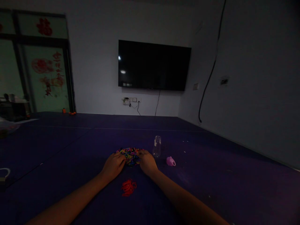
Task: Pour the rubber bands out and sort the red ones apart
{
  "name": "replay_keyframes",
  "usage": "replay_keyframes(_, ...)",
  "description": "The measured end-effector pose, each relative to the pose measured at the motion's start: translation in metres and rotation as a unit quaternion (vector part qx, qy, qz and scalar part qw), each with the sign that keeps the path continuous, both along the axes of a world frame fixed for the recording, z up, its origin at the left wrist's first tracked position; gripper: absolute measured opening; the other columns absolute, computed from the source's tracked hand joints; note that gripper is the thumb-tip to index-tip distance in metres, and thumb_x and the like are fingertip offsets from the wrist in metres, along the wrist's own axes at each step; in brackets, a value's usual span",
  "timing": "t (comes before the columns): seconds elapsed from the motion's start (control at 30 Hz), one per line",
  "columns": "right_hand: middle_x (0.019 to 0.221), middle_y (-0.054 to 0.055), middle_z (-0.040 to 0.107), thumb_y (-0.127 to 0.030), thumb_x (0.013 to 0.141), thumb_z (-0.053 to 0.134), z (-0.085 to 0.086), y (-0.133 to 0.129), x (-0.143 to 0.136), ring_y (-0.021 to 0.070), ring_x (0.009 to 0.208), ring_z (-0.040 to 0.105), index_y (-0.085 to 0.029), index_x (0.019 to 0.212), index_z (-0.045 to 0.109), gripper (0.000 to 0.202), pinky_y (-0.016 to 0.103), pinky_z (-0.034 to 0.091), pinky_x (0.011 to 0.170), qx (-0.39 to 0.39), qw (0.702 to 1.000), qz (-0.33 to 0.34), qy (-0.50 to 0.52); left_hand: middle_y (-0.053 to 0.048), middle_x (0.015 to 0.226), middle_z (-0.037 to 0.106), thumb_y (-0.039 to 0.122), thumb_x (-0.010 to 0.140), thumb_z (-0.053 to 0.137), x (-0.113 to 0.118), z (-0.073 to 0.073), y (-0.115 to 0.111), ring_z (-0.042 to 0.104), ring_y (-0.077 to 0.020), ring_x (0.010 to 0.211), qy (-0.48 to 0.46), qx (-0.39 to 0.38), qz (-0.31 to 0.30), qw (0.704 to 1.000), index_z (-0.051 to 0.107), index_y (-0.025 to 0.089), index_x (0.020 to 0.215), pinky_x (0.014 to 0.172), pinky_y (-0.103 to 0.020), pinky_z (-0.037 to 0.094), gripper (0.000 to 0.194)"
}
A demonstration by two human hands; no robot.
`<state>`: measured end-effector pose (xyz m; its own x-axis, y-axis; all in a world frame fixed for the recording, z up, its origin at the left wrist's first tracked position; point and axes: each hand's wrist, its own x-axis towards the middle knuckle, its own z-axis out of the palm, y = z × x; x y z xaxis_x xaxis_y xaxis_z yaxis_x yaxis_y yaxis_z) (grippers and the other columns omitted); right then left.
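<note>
A heap of small multicoloured rubber bands (pixel 131 155) lies on the dark purple surface (pixel 93 200), between both hands. At its left edge rests my left hand (pixel 114 163), fingers apart and touching the bands. My right hand (pixel 147 162) bends over the right edge with its fingers drawn together; whatever is between the fingertips cannot be made out. Nearer to me, between my forearms, is a smaller separate pile of red rubber bands (pixel 128 187). Just beyond my right hand a clear bottle (pixel 157 147) stands upright without a lid. To its right sits a pink cap with a loop (pixel 170 161).
A black television (pixel 154 65) hangs on the far wall, with sockets and cords below. On the right wall a dark cable (pixel 208 84) dangles down. Small orange objects (pixel 72 113) lie by the door at far left. A pale curved object (pixel 5 171) shows at the left edge.
</note>
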<state>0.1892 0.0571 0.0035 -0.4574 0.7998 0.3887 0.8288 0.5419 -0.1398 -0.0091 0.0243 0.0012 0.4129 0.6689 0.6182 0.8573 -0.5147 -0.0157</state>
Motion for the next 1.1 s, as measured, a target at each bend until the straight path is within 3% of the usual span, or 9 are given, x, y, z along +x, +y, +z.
replay_keyframes(0.3, 0.110, 0.009, 0.065, -0.017, 0.083, 0.051, -0.0003, 0.0000, -0.0005, 0.0208, 0.109, 0.054, -0.018, 0.103, 0.066, 0.025, 0.029, 0.038, 0.095, -0.018, 0.999, 0.039, -0.018, -0.004, 0.076, 0.067, 0.017, 0.087, 0.047, 0.0003, 0.0012, -0.0013, 0.062, -0.0191, 0.075, -0.001, 0.009, -0.003, 1.000, 0.061, 0.019, 0.074, 0.072, -0.032, 0.047, 0.019)
replay_keyframes(0.53, 0.114, 0.010, 0.063, -0.014, 0.083, 0.047, 0.0011, 0.0002, -0.0017, 0.0220, 0.110, 0.054, -0.017, 0.107, 0.063, 0.029, 0.031, 0.037, 0.094, -0.038, 0.998, 0.009, -0.049, -0.004, 0.079, 0.069, 0.018, 0.089, 0.046, 0.0010, 0.0027, -0.0015, 0.063, -0.0203, 0.079, 0.002, -0.014, -0.003, 1.000, 0.062, 0.018, 0.076, 0.075, -0.034, 0.047, 0.020)
replay_keyframes(0.8, 0.118, 0.012, 0.060, -0.013, 0.082, 0.046, 0.0021, -0.0019, -0.0015, 0.0229, 0.114, 0.051, -0.014, 0.114, 0.059, 0.035, 0.032, 0.036, 0.096, -0.042, 0.998, 0.022, -0.039, -0.005, 0.083, 0.069, 0.017, 0.090, 0.044, 0.0019, 0.0019, -0.0018, 0.063, -0.0213, 0.081, 0.003, -0.018, 0.003, 1.000, 0.063, 0.018, 0.081, 0.076, -0.034, 0.046, 0.021)
replay_keyframes(0.93, 0.119, 0.011, 0.060, -0.009, 0.079, 0.045, 0.0046, -0.0043, -0.0014, 0.0215, 0.114, 0.051, -0.015, 0.118, 0.058, 0.042, 0.032, 0.036, 0.097, -0.031, 0.998, 0.052, -0.029, -0.005, 0.081, 0.069, 0.017, 0.090, 0.043, 0.0033, 0.0039, -0.0031, 0.063, -0.0209, 0.079, 0.009, -0.023, 0.021, 0.999, 0.062, 0.017, 0.080, 0.074, -0.034, 0.045, 0.022)
replay_keyframes(1.1, 0.124, 0.009, 0.058, -0.005, 0.077, 0.041, 0.0060, -0.0069, -0.0025, 0.0189, 0.117, 0.049, -0.016, 0.123, 0.057, 0.050, 0.030, 0.035, 0.100, 0.000, 0.990, 0.135, -0.024, -0.005, 0.079, 0.068, 0.014, 0.087, 0.047, 0.0046, 0.0072, -0.0040, 0.063, -0.0204, 0.078, 0.011, -0.030, 0.038, 0.999, 0.062, 0.017, 0.076, 0.074, -0.033, 0.045, 0.018)
